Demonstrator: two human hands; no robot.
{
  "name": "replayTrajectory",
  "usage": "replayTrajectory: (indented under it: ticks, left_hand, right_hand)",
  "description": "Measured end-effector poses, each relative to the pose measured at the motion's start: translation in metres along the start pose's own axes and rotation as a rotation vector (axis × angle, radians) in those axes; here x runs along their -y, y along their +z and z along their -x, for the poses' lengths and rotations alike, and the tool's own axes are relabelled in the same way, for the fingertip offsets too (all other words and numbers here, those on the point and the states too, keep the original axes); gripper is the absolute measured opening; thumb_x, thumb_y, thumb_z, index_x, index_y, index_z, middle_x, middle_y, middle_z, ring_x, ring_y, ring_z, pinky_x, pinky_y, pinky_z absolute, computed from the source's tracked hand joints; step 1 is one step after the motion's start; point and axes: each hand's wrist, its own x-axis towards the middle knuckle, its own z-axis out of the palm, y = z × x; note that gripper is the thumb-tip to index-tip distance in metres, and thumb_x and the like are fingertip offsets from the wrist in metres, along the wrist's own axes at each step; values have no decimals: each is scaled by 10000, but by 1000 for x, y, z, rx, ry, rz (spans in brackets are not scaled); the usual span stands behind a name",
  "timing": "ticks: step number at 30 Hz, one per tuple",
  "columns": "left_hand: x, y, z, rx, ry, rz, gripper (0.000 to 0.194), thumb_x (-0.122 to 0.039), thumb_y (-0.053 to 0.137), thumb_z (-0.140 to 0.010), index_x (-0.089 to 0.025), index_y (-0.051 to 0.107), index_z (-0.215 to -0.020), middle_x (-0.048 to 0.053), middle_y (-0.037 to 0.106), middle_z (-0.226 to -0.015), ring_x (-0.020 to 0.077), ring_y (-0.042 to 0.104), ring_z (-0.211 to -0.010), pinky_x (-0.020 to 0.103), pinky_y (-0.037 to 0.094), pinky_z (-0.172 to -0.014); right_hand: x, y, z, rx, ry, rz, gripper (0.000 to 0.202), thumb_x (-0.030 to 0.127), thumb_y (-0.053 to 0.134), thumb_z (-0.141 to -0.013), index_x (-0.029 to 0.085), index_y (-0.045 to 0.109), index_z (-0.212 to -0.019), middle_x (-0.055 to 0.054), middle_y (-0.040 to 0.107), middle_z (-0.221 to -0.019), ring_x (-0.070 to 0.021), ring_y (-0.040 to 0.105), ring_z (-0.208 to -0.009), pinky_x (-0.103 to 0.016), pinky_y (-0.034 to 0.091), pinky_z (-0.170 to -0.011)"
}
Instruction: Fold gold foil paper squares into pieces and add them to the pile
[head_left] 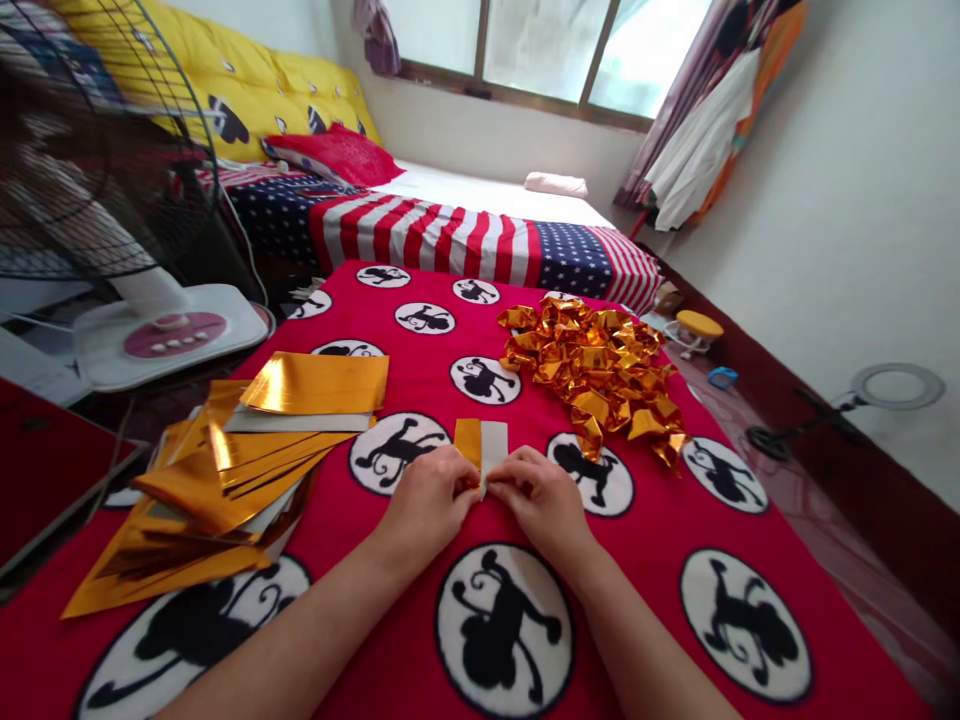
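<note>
A small folded piece of gold paper, gold on its left part and grey-white on its right, lies on the red cloth in the middle. My left hand pinches its near left edge, fingers closed. Close beside it, my right hand pinches the near right edge, its fingers also closed. To the left is a loose stack of gold sheets, some with the grey-white side up. Folded gold paper pieces form a heap at the back right of the cloth.
On the left, a fan with a wire cage stands beside the cloth. Behind is a bed with striped and starred covers. A yellow stool and a ring-shaped stand are on the right.
</note>
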Motion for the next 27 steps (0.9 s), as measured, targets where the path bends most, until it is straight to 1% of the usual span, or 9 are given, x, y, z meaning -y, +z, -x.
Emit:
replayTrajectory:
  ticks: [5,11,17,20,24,27]
  left_hand:
    - [1,-1,1,7,-5,19,100,-111,656,-729,-194,704,-700,26,641,-763,147,577,-707,268,441,-680]
    - [4,0,0,1,0,57,95,-111,669,-730,-189,704,-690,19,646,-757,131,581,-691,254,444,-668]
    - [5,0,-1,11,27,68,108,-116,665,-742,-200,723,-706,21,656,-778,133,593,-718,253,455,-684]
    - [5,0,-1,14,30,62,118,-121,657,-749,-206,735,-721,24,654,-779,135,594,-717,255,460,-686]
    - [4,-1,-2,31,23,55,134,-109,649,-750,-202,741,-719,27,653,-772,135,592,-710,254,457,-681]
    - [4,-2,-3,37,27,58,132,-114,654,-750,-206,745,-725,26,657,-787,137,597,-729,252,456,-692]
  right_hand:
    - [4,0,-7,-3,69,64,92,190,697,-762,278,717,-781,43,638,-744,-116,558,-669,-230,366,-595]
    - [2,8,-7,-77,172,21,106,219,701,-735,248,687,-836,42,678,-729,-120,580,-624,-228,374,-567]
    - [2,15,-5,-168,128,-7,95,196,684,-738,235,687,-825,26,678,-709,-132,594,-613,-235,409,-571]
    - [2,14,-4,-157,100,-24,85,185,658,-751,224,682,-822,10,681,-713,-142,602,-618,-240,430,-575]
    - [0,12,-4,-120,67,-63,129,147,592,-788,209,670,-871,-9,686,-749,-146,611,-640,-246,458,-614]
    - [-1,13,-4,-130,31,-25,152,129,588,-788,212,660,-893,-10,680,-775,-153,614,-685,-249,453,-643]
